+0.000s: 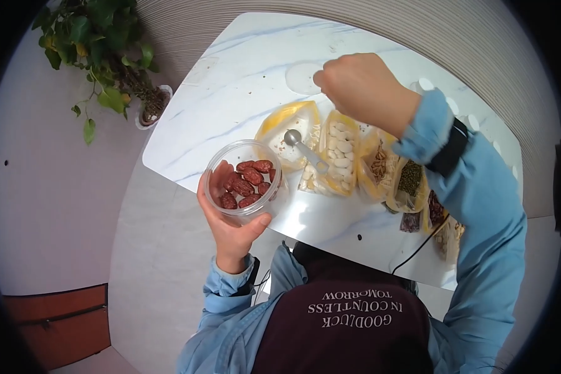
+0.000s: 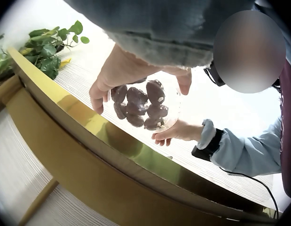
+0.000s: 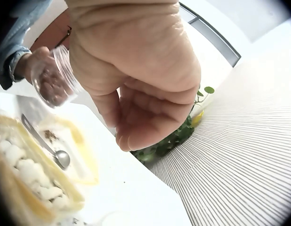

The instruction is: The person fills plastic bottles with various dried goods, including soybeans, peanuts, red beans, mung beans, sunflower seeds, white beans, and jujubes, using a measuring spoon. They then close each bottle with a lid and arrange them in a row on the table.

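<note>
1. The clear, round plastic jar (image 1: 243, 212) is gripped by the left hand (image 1: 229, 238), with the thumb and fingers set around its wall; a firm but light hold seems best, since thin plastic may flex if squeezed.
2. Several wrinkled, dark-red dried dates (image 1: 243, 187) are held inside the jar, beside the near edge of the white, blue-veined worktop (image 1: 215, 103), toward its left corner. A spill there could drop to the floor, so the jar is better brought further inward.
3. The uncovered mouth is turned up toward the head camera and is best kept level, so that the loose dates are not rolled over the rim.
4. The right hand (image 1: 368, 84) is raised toward the worktop's far edge, its fingers curled in; nothing is seen in its grasp, though the inside of the fist is partly hidden.
5. A flat, round, translucent disc (image 1: 300, 80), perhaps a lid, is seen lying just beside that hand; if it is to be lifted, it is best pinched by its rim.
6. The silver metal measuring spoon (image 1: 306, 150) is laid across the yellow-edged, opened plastic bag (image 1: 280, 118), between the jar and the yellow-edged bag of white, flattish pieces (image 1: 341, 115). Wide clearance should be given to both bags, as a trailing sleeve could knock the spoon.
</note>
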